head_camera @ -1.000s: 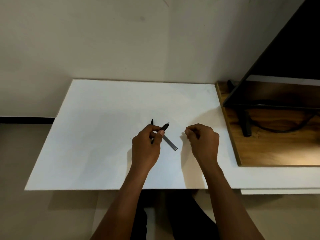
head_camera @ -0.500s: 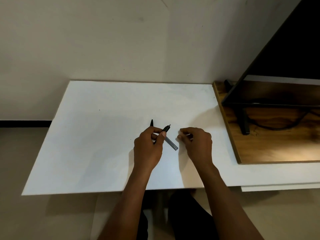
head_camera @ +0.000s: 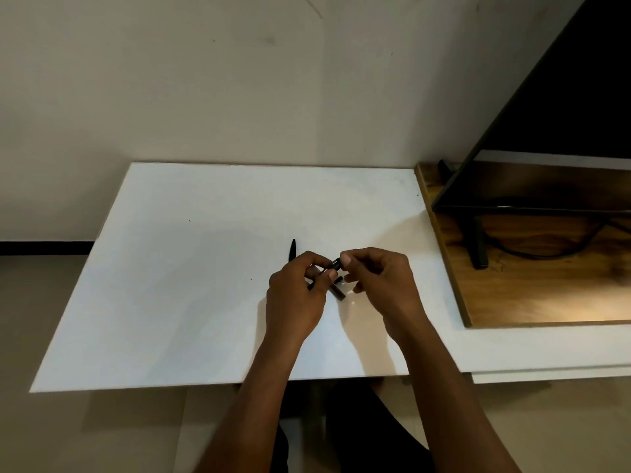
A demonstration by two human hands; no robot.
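Over the middle of a white board (head_camera: 177,302), my left hand (head_camera: 295,298) grips a dark pen barrel (head_camera: 338,291) whose grey lower end sticks out below the fingers. A black pointed piece (head_camera: 292,250) pokes up behind the same hand. My right hand (head_camera: 382,285) has come in from the right and pinches the barrel's small dark top end (head_camera: 336,264) between thumb and forefinger. Both hands meet at the pen, just above the board. The fingers hide most of the pen.
The white board lies on a white table (head_camera: 546,356) against a beige wall. To the right sits a wooden panel (head_camera: 546,295) with a dark screen (head_camera: 563,114), its black stand foot (head_camera: 476,244) and a cable (head_camera: 546,254). The floor lies beyond the board's left edge.
My right hand moved left from its spot beside the pen and now pinches the pen's top end. My left hand keeps its grip in about the same place.
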